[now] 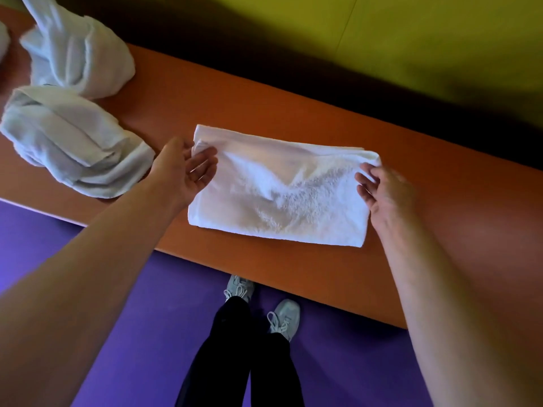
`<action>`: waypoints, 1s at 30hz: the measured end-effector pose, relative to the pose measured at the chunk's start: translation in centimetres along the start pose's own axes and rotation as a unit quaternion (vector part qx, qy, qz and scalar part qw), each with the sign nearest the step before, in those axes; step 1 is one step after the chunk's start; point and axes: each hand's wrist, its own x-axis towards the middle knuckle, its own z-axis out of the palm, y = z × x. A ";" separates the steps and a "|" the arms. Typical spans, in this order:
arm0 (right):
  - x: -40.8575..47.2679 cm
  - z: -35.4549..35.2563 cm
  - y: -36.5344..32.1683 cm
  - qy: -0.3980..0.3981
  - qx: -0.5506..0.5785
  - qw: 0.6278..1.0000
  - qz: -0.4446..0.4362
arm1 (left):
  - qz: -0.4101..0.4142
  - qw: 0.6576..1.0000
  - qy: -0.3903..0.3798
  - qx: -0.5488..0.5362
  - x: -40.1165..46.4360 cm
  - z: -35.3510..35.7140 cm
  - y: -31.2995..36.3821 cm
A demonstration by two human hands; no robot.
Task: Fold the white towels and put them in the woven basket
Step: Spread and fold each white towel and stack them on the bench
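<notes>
Both bare forearms are seen nearest the lens. At 9 o'clock of the folded white towel (282,186), its upper corner is pinched between thumb and fingers of the left hand (182,168), palm turned up. At 3 o'clock, the towel's edge is gripped by the curled fingers of the right hand (382,192). Two crumpled towels (73,113) lie at 10 o'clock, one cut off by the frame. No woven basket is seen. An orange table (293,113) stands on a purple floor (147,318) by a yellow-green wall (411,30)
</notes>
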 end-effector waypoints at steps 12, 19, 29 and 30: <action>3.2 0.1 2.6 0.030 -0.266 0.948 -0.172 | 0.366 0.771 -0.042 0.519 1.4 -0.9 -6.5; 3.5 -1.6 5.2 0.019 -0.429 0.897 -0.108 | 0.387 0.468 -0.160 0.778 1.1 0.1 -13.8; 0.9 -2.8 3.4 -0.110 -0.347 0.924 -0.119 | 0.369 0.466 -0.082 0.800 1.2 -1.3 -12.4; 0.1 -2.6 3.0 -0.109 -0.362 0.913 -0.151 | 0.359 0.485 -0.048 0.796 1.1 -2.0 -11.9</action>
